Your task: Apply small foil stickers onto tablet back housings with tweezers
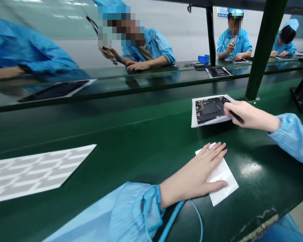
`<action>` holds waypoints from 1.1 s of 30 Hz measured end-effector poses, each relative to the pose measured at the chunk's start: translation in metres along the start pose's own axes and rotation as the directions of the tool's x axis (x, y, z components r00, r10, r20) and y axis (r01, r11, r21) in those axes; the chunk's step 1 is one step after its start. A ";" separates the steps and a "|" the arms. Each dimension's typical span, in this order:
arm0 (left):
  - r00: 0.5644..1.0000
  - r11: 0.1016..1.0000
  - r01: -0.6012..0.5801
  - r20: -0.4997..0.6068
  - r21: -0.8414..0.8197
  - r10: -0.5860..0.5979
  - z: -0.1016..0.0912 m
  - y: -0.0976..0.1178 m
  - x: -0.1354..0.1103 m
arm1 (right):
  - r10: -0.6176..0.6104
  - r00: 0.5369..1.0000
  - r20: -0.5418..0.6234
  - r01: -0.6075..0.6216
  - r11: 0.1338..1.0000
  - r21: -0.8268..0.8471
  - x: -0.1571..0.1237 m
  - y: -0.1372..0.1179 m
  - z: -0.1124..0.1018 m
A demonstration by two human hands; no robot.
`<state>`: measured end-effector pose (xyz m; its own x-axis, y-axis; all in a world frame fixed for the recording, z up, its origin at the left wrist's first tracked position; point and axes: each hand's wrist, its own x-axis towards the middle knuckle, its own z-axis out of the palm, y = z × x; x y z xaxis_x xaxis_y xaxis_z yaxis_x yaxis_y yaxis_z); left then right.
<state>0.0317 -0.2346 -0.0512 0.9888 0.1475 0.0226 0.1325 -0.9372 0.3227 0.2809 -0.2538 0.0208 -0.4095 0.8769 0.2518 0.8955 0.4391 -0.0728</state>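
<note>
Left hand point(199, 171): flat, fingers spread, palm down on white sheet point(223, 173), near front edge of green workbench point(141, 134).
Right hand point(244, 114): closed round dark slim tool point(238, 119), fingertips touching right edge of opened tablet point(209, 109), toward far right.
Blue wall sign point(221, 12): lettering too small to read.

- A thin white sheet point(223, 183) is laid flat and at a slant on the green bench top point(141, 141), near its front edge; its left part is covered by the left hand point(199, 174), spread palm-down on it.
- An opened tablet point(209, 109), dark inner parts turned up, is seated on a white tray point(195, 116) lying further back.
- A slim dark tool point(236, 117) is gripped in the right hand point(244, 114) at the tablet's right edge.
</note>
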 end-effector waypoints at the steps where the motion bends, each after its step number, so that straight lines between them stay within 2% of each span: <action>1: 1.000 1.000 -0.018 -0.024 0.002 0.018 -0.002 -0.002 -0.002 | -0.016 1.000 -0.007 0.016 1.000 0.010 -0.024 -0.008 -0.008; 3: 0.996 0.999 -0.053 -0.076 0.008 0.054 -0.004 -0.005 -0.008 | -0.053 0.996 -0.066 0.056 0.997 0.054 -0.072 -0.025 -0.020; 7: 0.978 0.993 -0.113 -0.174 0.028 0.116 -0.003 -0.011 -0.025 | 0.022 0.993 -0.120 -0.008 0.993 0.118 -0.146 -0.054 -0.022; 10: 0.951 0.988 -0.151 -0.269 0.034 0.155 0.001 -0.011 -0.036 | 0.121 0.988 -0.092 -0.101 0.975 0.198 -0.177 -0.069 -0.012; 12: 0.913 0.985 -0.173 -0.371 0.025 0.170 0.003 -0.001 -0.037 | 0.206 0.974 -0.092 -0.176 0.950 0.258 -0.187 -0.078 -0.005; 14: 0.867 0.980 -0.199 -0.468 -0.008 0.172 0.004 0.019 -0.034 | 0.289 0.945 -0.152 -0.223 0.911 0.346 -0.189 -0.088 -0.001; 16: 0.841 0.967 -0.251 -0.505 -0.049 0.193 0.003 0.042 -0.028 | 0.381 0.894 -0.237 -0.236 0.849 0.473 -0.184 -0.099 0.003; 19: 0.859 0.946 -0.317 -0.441 -0.060 0.260 0.004 0.067 -0.021 | 0.467 0.845 -0.262 -0.201 0.730 0.653 -0.169 -0.116 0.009; 22: 0.871 0.943 -0.328 -0.406 -0.060 0.277 0.007 0.072 -0.018 | 0.497 0.844 -0.204 -0.189 0.630 0.753 -0.153 -0.129 0.018; 25: 0.879 0.945 -0.319 -0.396 -0.076 0.265 0.010 0.069 -0.018 | 0.564 0.801 -0.201 -0.177 0.544 0.820 -0.142 -0.138 0.026; 27: 0.883 0.947 -0.308 -0.396 -0.088 0.251 0.010 0.068 -0.019 | 0.641 0.739 -0.206 -0.162 0.466 0.870 -0.138 -0.144 0.030; 31: 0.869 0.945 -0.311 -0.434 -0.104 0.239 0.008 0.069 -0.019 | 0.832 0.541 -0.126 -0.107 0.217 0.970 -0.135 -0.154 0.036; 33: 0.871 0.949 -0.302 -0.433 -0.095 0.233 0.008 0.069 -0.018 | 0.875 0.471 -0.115 -0.082 0.173 0.982 -0.135 -0.160 0.038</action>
<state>0.0235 -0.3048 -0.0363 0.8622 0.0464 0.5045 -0.1791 -0.9035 0.3893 0.1865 -0.4346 -0.0380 0.6101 0.7748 0.1656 0.0171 0.1961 -0.9804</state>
